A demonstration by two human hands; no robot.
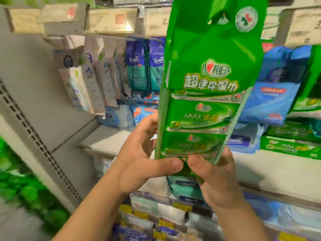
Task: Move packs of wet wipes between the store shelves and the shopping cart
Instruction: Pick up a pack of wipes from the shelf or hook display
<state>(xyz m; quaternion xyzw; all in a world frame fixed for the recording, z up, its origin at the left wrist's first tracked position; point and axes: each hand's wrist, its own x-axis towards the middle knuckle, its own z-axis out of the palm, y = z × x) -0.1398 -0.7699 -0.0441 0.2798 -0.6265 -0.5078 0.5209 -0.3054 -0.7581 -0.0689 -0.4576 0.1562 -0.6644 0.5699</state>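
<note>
A tall green multipack of wet wipes (206,80) stands upright in front of the shelves, raised close to the camera. My left hand (144,157) grips its lower left edge, thumb across the bottom front and fingers behind. My right hand (217,178) grips its bottom right corner, thumb on the front. The two thumbs nearly meet at the pack's base. No shopping cart is in view.
Beige and dark blue wipe packs (97,80) hang from pegs at the left. Blue packs (274,87) and green packs (291,146) fill the right. A grey shelf board (104,138) lies behind my left hand. Price tags line the upper rail (111,20). More packs sit on lower shelves.
</note>
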